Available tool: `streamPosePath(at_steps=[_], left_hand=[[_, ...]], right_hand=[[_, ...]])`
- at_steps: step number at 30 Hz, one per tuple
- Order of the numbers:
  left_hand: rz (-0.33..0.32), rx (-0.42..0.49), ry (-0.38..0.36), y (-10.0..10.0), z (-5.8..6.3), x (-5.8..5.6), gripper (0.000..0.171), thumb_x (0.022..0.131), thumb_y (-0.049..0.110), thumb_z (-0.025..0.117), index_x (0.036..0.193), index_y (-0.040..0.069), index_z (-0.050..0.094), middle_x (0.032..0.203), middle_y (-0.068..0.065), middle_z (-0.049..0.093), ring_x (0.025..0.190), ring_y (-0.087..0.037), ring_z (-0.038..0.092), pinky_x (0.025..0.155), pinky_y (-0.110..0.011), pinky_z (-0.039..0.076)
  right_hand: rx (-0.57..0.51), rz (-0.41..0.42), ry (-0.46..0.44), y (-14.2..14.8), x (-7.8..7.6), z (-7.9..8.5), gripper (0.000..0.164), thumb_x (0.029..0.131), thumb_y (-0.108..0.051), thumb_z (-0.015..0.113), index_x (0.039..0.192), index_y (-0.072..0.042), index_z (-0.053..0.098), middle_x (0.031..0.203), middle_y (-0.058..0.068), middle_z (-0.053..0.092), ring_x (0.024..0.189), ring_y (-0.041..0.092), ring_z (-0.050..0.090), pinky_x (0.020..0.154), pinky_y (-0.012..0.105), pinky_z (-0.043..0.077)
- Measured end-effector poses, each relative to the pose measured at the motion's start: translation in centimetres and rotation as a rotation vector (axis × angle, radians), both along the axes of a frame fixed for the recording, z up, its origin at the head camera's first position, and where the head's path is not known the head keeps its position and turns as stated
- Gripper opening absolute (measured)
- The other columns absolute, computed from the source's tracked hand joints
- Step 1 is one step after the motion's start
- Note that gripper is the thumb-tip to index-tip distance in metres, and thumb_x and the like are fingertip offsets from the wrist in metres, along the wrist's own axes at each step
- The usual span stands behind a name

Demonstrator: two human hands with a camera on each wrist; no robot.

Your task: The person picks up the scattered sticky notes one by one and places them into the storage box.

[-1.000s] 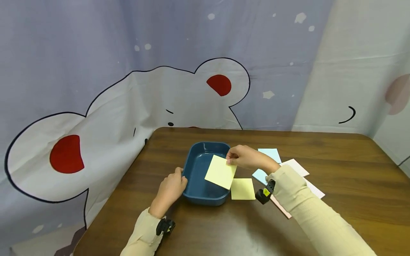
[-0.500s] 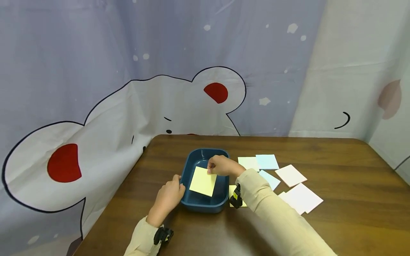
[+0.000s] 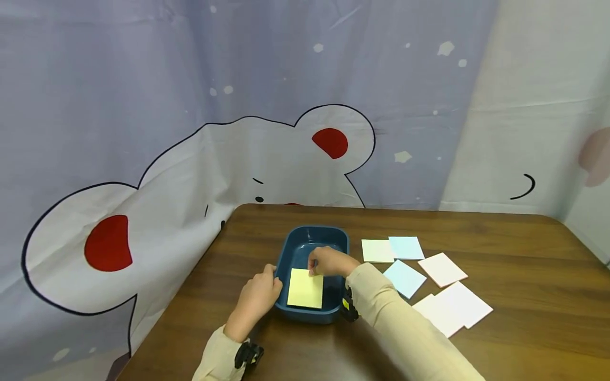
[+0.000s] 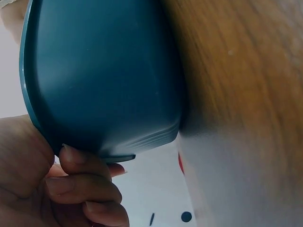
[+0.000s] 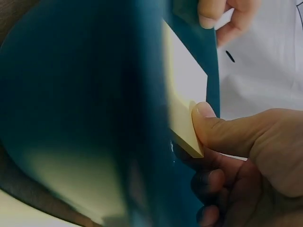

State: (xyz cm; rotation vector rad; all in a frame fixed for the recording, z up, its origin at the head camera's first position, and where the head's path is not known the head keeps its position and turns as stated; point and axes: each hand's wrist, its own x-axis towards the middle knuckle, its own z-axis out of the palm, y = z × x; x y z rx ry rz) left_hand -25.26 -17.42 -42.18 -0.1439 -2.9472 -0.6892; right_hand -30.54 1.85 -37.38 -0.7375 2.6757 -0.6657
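Note:
A dark blue rectangular bin [image 3: 310, 316] stands on the table. My left hand [image 3: 258, 290] grips its left rim; in the left wrist view the thumb and curled fingers of that hand [image 4: 71, 184] close over the bin's edge. Inside the bin, my right hand [image 3: 330, 261] pinches the upper right corner of a yellow sticky note pad [image 3: 305, 291]. The right wrist view shows the thumb on top of the pad [image 5: 187, 85] and fingers beneath it, partly behind the bin wall. Whether the pad touches the bin's bottom, I cannot tell.
Right of the bin lie a pale yellow pad [image 3: 377, 251], two light blue pads [image 3: 406, 247] and several pinkish-white pads [image 3: 443, 269] on the brown wooden table [image 3: 514, 254]. A patterned curtain [image 3: 267, 63] hangs behind the table. My right sleeve covers part of the tabletop.
My right hand has carried the yellow pad left and down into the bin, turning it nearly square with the walls. The left hand keeps its grip on the rim.

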Motion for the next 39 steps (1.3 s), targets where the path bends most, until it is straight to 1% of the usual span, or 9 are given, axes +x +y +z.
streamPosePath(at_steps=[7, 11, 15, 20, 24, 30, 34, 36, 39], left_hand=[[-0.003, -0.017, 0.039, 0.1, 0.0, -0.1, 0.036, 0.091, 0.017, 0.053, 0.121, -0.003, 0.055, 0.070, -0.014, 0.063, 0.051, -0.021, 0.052, 0.049, -0.036, 0.041], [-0.006, -0.016, 0.051, 0.1, 0.1, 0.0, 0.035, 0.091, 0.016, 0.054, 0.120, -0.003, 0.056, 0.073, -0.017, 0.064, 0.053, -0.023, 0.054, 0.050, -0.038, 0.043], [-0.009, -0.024, 0.076, 0.1, 0.2, 0.0, 0.034, 0.090, 0.015, 0.054, 0.118, -0.004, 0.056, 0.075, -0.019, 0.065, 0.053, -0.025, 0.055, 0.051, -0.040, 0.044], [-0.008, -0.027, 0.075, 0.2, 0.2, 0.1, 0.034, 0.091, 0.015, 0.055, 0.119, -0.004, 0.056, 0.075, -0.019, 0.066, 0.052, -0.023, 0.054, 0.050, -0.040, 0.044], [-0.001, -0.029, 0.075, 0.2, 0.1, 0.1, 0.034, 0.091, 0.015, 0.055, 0.118, -0.004, 0.056, 0.077, -0.020, 0.067, 0.054, -0.025, 0.056, 0.051, -0.041, 0.044], [0.002, -0.032, 0.082, 0.3, 0.0, -0.1, 0.033, 0.090, 0.015, 0.056, 0.118, -0.004, 0.057, 0.079, -0.021, 0.067, 0.055, -0.027, 0.058, 0.052, -0.042, 0.045], [-0.002, -0.031, 0.089, 0.3, 0.0, -0.1, 0.033, 0.090, 0.015, 0.056, 0.117, -0.004, 0.057, 0.080, -0.022, 0.067, 0.057, -0.029, 0.060, 0.053, -0.043, 0.046], [0.002, -0.028, 0.080, 0.2, 0.0, -0.1, 0.034, 0.090, 0.015, 0.055, 0.118, -0.003, 0.057, 0.081, -0.022, 0.068, 0.059, -0.030, 0.060, 0.053, -0.044, 0.046], [0.002, -0.032, 0.071, 0.1, 0.0, -0.1, 0.034, 0.090, 0.015, 0.055, 0.119, -0.004, 0.057, 0.081, -0.021, 0.068, 0.058, -0.029, 0.060, 0.052, -0.043, 0.046]], right_hand=[[0.047, -0.010, -0.022, -0.3, 0.0, -0.6, 0.006, 0.088, -0.013, 0.067, 0.083, -0.010, 0.068, 0.090, 0.002, 0.065, 0.078, 0.016, 0.052, 0.073, 0.034, 0.045], [0.059, -0.023, -0.027, -0.4, 0.0, -0.9, 0.005, 0.087, -0.013, 0.069, 0.082, -0.010, 0.069, 0.089, 0.003, 0.066, 0.077, 0.016, 0.053, 0.074, 0.035, 0.047], [0.093, -0.043, 0.001, -0.4, 0.1, -1.0, 0.005, 0.085, -0.012, 0.071, 0.080, -0.010, 0.069, 0.084, 0.001, 0.065, 0.074, 0.015, 0.052, 0.072, 0.036, 0.045], [0.151, -0.049, 0.041, -0.6, 0.5, -1.1, 0.007, 0.083, -0.013, 0.072, 0.078, -0.011, 0.068, 0.079, -0.002, 0.063, 0.071, 0.014, 0.051, 0.074, 0.038, 0.043], [0.204, -0.026, 0.082, -0.7, 0.8, -1.4, 0.015, 0.084, -0.012, 0.071, 0.070, -0.012, 0.063, 0.070, -0.005, 0.056, 0.065, 0.012, 0.046, 0.074, 0.036, 0.038], [0.272, 0.008, 0.147, -0.7, 0.9, -1.9, 0.032, 0.084, -0.011, 0.069, 0.058, -0.015, 0.050, 0.059, -0.006, 0.044, 0.059, 0.010, 0.040, 0.070, 0.033, 0.031], [0.285, 0.019, 0.201, -0.7, 1.0, -2.0, 0.041, 0.084, -0.009, 0.068, 0.053, -0.016, 0.041, 0.053, -0.007, 0.035, 0.055, 0.010, 0.034, 0.065, 0.030, 0.027], [0.286, 0.029, 0.238, -0.8, 1.2, -2.1, 0.046, 0.083, -0.008, 0.067, 0.051, -0.017, 0.036, 0.051, -0.007, 0.029, 0.053, 0.009, 0.029, 0.062, 0.029, 0.025], [0.287, 0.046, 0.295, -0.9, 1.5, -2.1, 0.047, 0.084, -0.009, 0.067, 0.051, -0.017, 0.035, 0.051, -0.007, 0.025, 0.053, 0.009, 0.026, 0.061, 0.028, 0.023]])
